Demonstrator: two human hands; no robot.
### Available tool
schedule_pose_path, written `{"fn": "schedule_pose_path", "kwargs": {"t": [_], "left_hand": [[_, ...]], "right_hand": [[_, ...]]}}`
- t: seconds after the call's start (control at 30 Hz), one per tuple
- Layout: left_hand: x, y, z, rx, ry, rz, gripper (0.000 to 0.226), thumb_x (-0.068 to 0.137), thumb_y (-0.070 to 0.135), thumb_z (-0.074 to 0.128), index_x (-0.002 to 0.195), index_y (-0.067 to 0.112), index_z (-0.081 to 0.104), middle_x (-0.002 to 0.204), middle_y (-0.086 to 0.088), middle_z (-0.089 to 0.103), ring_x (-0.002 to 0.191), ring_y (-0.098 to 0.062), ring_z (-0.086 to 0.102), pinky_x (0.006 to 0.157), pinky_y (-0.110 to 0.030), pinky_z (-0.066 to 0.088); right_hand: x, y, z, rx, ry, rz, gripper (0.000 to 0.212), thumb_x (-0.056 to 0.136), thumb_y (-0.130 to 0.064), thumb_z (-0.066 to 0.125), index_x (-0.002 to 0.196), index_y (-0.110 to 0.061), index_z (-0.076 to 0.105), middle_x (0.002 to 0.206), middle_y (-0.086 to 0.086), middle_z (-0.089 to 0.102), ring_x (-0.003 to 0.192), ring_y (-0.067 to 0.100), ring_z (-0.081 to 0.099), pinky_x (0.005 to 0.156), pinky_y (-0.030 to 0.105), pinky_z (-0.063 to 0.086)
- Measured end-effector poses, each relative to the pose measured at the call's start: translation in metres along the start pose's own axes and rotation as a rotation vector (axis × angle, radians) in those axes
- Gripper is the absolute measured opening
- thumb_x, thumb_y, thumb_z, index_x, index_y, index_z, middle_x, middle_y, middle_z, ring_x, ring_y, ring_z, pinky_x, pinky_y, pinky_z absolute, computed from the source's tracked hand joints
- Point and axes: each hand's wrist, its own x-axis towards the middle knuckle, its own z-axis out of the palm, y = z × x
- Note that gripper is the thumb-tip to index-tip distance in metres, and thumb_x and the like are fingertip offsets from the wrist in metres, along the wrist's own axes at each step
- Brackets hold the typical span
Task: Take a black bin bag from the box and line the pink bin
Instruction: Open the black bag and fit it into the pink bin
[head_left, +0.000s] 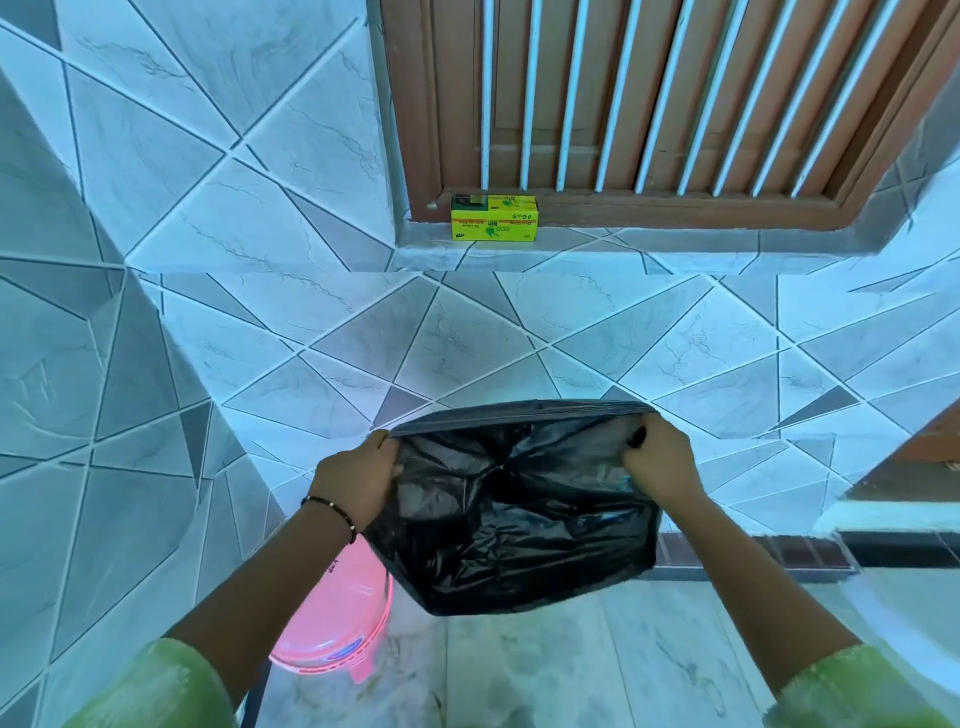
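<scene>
The crinkled black plastic bin bag (514, 514) hangs in the air between the two hands, stretched open at its top edge and sagging below them in front of the tiled wall (208, 218). The left hand (358, 478) grips the bag's left upper corner with fingers curled into the plastic, a thin dark beaded bracelet (332, 512) on its wrist. The right hand (657, 460) pinches the right upper corner, fingers curled round the rim. The bag's lower edge hangs just above and to the right of the round pink plastic bin (337, 623), which stands on the pale marble floor (571, 665) partly hidden behind the left forearm. The yellow-green cardboard box (494, 217) of bin bags sits well apart from the hands, on the grey ledge (675, 241) under the brown wooden window frame with white bars (649, 104). Green sleeves (156, 691) cover both upper arms.
</scene>
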Motion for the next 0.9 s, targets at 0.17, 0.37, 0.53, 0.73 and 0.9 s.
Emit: {"fn": "schedule_pose_path", "kwargs": {"t": [0.17, 0.37, 0.53, 0.73, 0.9], "left_hand": [[-0.004, -0.011, 0.010, 0.015, -0.103, -0.126, 0.046, 0.087, 0.014, 0.039, 0.131, 0.024, 0.033, 0.118, -0.009, 0.057, 0.100, -0.033, 0.061, 0.078, -0.036, 0.049], [-0.012, -0.039, 0.012, 0.008, -0.100, -0.299, 0.037, 0.086, 0.018, 0.042, 0.123, 0.024, 0.045, 0.109, -0.013, 0.065, 0.102, -0.034, 0.061, 0.082, -0.037, 0.049], [0.000, -0.028, 0.007, -0.617, 0.013, -0.488, 0.027, 0.078, 0.013, 0.048, 0.102, 0.009, 0.060, 0.102, -0.024, 0.066, 0.095, -0.041, 0.059, 0.083, -0.042, 0.050], [0.005, -0.031, -0.003, -1.173, 0.103, -0.673, 0.032, 0.077, 0.025, 0.070, 0.097, 0.001, 0.062, 0.088, -0.017, 0.066, 0.073, -0.031, 0.064, 0.068, -0.039, 0.057], [-0.002, -0.035, 0.012, -0.635, 0.030, -0.491, 0.049, 0.070, 0.005, 0.068, 0.114, 0.003, 0.048, 0.109, -0.024, 0.062, 0.102, -0.039, 0.059, 0.085, -0.040, 0.047]], "right_hand": [[-0.004, -0.004, 0.017, 0.630, -0.218, 0.154, 0.050, 0.069, -0.003, 0.077, 0.114, -0.007, 0.054, 0.106, 0.010, 0.066, 0.097, 0.030, 0.064, 0.086, 0.040, 0.053], [-0.006, 0.013, 0.014, -0.739, -0.368, -0.195, 0.039, 0.091, -0.019, 0.037, 0.130, -0.022, 0.042, 0.118, 0.013, 0.060, 0.108, 0.033, 0.057, 0.085, 0.037, 0.046], [-0.006, -0.006, 0.033, -0.574, -0.276, -0.156, 0.036, 0.091, -0.012, 0.034, 0.126, -0.016, 0.043, 0.115, 0.018, 0.060, 0.103, 0.036, 0.058, 0.082, 0.038, 0.046], [0.003, -0.008, 0.026, -0.539, -0.235, -0.089, 0.032, 0.087, -0.009, 0.038, 0.111, -0.014, 0.060, 0.110, 0.013, 0.064, 0.098, 0.033, 0.061, 0.074, 0.033, 0.044], [0.001, 0.000, 0.018, -0.512, -0.253, 0.030, 0.026, 0.085, -0.012, 0.045, 0.109, -0.008, 0.056, 0.111, 0.014, 0.062, 0.101, 0.033, 0.060, 0.075, 0.033, 0.045]]}}
